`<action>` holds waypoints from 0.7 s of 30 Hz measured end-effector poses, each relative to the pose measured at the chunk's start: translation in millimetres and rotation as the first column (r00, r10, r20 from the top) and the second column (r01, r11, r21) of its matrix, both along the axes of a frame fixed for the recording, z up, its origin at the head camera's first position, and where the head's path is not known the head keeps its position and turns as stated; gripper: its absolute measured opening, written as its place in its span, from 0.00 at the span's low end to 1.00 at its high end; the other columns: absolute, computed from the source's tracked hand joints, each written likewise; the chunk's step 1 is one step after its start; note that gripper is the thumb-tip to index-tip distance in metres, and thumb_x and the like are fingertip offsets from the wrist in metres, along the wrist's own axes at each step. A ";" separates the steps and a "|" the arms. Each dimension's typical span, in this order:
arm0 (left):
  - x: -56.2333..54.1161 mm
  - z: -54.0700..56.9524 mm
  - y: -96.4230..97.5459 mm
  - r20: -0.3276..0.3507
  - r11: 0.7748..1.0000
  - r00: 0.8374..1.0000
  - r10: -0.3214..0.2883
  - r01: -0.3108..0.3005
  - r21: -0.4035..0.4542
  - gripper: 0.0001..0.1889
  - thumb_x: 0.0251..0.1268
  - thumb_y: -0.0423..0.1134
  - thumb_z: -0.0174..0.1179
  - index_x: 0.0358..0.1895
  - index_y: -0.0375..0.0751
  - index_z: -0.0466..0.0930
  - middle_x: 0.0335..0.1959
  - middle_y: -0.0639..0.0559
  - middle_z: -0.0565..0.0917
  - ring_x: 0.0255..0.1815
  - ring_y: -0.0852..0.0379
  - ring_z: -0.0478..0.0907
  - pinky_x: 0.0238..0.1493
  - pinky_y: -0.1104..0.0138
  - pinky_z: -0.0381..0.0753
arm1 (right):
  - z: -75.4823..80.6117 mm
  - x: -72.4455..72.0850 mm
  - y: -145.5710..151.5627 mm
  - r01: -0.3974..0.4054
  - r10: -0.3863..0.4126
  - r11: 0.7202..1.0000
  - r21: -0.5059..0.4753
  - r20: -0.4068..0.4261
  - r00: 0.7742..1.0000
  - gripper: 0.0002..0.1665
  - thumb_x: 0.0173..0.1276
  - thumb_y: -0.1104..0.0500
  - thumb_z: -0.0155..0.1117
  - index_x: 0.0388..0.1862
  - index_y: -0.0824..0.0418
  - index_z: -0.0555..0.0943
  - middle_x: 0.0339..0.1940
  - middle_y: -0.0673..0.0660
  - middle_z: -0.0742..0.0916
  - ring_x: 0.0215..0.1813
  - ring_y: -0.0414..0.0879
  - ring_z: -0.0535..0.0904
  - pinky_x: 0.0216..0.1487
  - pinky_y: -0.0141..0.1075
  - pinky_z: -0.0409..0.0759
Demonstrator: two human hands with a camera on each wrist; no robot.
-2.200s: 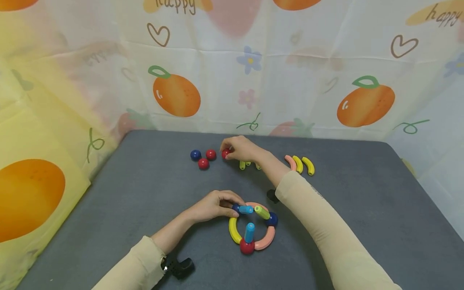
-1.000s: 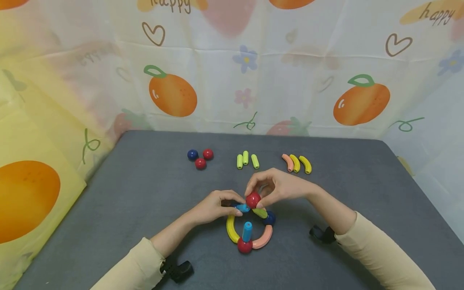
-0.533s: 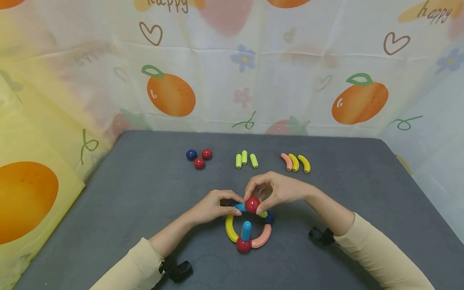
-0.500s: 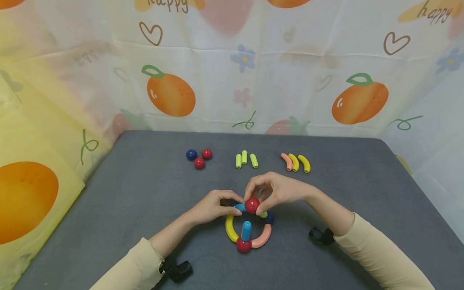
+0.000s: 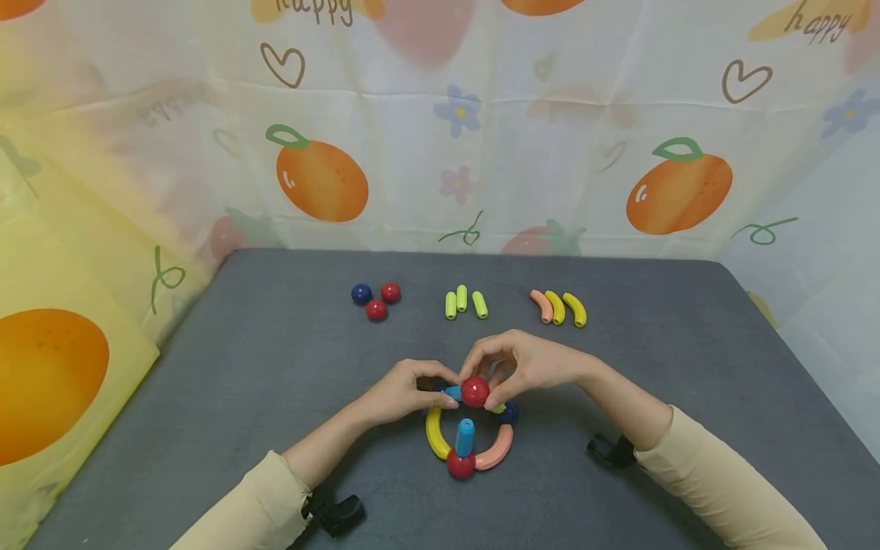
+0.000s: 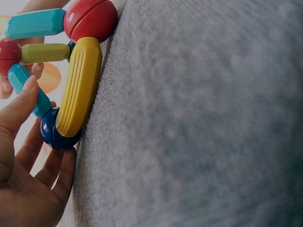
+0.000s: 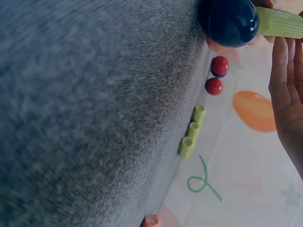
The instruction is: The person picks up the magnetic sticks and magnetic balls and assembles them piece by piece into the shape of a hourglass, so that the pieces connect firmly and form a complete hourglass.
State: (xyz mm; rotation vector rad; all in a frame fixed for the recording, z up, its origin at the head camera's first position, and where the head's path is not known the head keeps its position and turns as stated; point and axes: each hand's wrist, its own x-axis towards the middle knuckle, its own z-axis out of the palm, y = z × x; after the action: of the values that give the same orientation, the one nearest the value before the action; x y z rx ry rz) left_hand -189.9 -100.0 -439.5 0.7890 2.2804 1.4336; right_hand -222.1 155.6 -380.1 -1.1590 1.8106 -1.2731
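On the table, a ring of toy building pieces joins a front red ball, a yellow curved stick, a salmon curved stick and navy balls. My right hand pinches another red ball at the ring's far side. In the left wrist view, this held ball meets the ends of a yellow-green stick and a leaning light-blue stick. My left hand grips that light-blue stick and the navy ball below it. Another light-blue stick stands on the front ball.
Farther back lie a navy ball with two red balls, three yellow-green sticks, and a salmon curved stick beside two yellow ones. A patterned cloth hangs behind the grey table.
My right hand has brought the red ball from the back row to the ring and lowered it onto the leaning stick ends. My left hand has kept its hold.
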 end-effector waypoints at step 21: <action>0.9 1.4 -0.7 -0.025 0.998 0.997 0.070 -0.070 -0.002 0.14 0.57 0.41 0.72 0.47 0.45 0.87 0.45 0.45 0.89 0.39 0.62 0.79 0.40 0.74 0.80 | -0.9 10.8 30.6 0.186 -0.188 0.982 -0.042 -0.045 0.981 0.13 0.63 0.64 0.70 0.47 0.62 0.82 0.44 0.71 0.84 0.41 0.44 0.85 0.44 0.40 0.87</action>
State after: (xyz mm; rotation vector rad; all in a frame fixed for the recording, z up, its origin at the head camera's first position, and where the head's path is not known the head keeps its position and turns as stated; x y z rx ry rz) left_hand -189.0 -100.8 -438.1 0.7366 2.3501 1.4581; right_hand -211.3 186.2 -381.0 -1.0686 1.9779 -1.4001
